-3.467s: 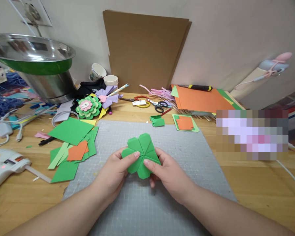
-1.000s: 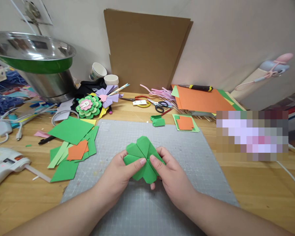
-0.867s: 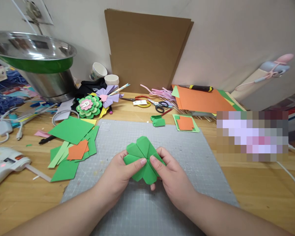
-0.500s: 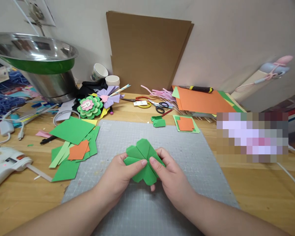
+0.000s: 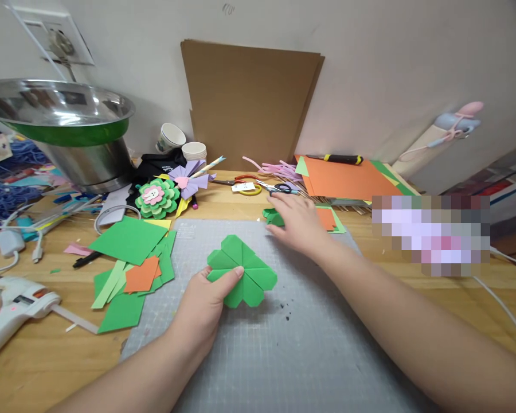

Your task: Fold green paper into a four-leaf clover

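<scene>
My left hand [image 5: 212, 295] pinches a green folded-paper clover [image 5: 249, 272] by its left side, thumb on top near the centre. The clover is held above the grey cutting mat [image 5: 249, 355]. At the mat's far edge, my right hand [image 5: 298, 223] is spread, with its fingers apart beside a small green folded-paper piece [image 5: 272, 216] and partly hiding it. Whether the fingertips touch that piece I cannot tell. Black-handled scissors [image 5: 282, 188] lie just beyond the fingers. Small dark crumbs [image 5: 287, 314] dot the mat.
Green and orange paper sheets [image 5: 131, 241] overlap on the left, near a white glue gun [image 5: 19, 307]. Behind stand a paper flower [image 5: 157, 196], a steel basin [image 5: 60, 109] and leaning brown cardboard [image 5: 249, 103]. Orange paper [image 5: 339, 178] under a cutter [image 5: 341, 159] lies back right.
My right hand has let go of the clover and moved forward to the small green piece. My left hand keeps the clover, now turned slightly. The view has tilted up a little.
</scene>
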The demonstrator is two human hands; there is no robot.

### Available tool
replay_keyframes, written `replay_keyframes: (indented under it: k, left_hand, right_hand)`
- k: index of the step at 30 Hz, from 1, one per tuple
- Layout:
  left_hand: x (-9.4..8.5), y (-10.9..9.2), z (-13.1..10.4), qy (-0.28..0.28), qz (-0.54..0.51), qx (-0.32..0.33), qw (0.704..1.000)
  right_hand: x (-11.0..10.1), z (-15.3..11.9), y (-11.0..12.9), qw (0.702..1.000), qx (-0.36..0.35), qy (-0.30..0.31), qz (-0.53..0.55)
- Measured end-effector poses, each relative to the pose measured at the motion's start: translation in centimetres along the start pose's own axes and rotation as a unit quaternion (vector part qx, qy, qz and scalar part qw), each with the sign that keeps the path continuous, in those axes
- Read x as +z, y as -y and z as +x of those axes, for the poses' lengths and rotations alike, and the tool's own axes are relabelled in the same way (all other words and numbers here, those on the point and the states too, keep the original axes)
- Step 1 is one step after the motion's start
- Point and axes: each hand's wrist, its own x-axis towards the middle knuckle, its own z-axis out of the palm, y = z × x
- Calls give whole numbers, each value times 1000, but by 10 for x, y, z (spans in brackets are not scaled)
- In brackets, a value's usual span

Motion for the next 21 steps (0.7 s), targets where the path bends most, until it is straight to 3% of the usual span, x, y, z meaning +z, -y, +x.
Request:
replay_keyframes:
  k: [5,11,17,21]
  left_hand:
    - [-1,-1,0,11,3,-9,1000]
    - [0,-3,-1,24,10,-13,1000]
    - [2,-1,-2,18,10,-5,1000]
    - [1,-1,-1,20,15,-3,1000]
  right_hand:
    - [7,15,3,987,-19,82,-140]
    - [14,11,-4,981,-1,78,-176]
    - [9,6,-18,999,11,25,-40]
    - [-4,-9,-5,991,22,-30,130]
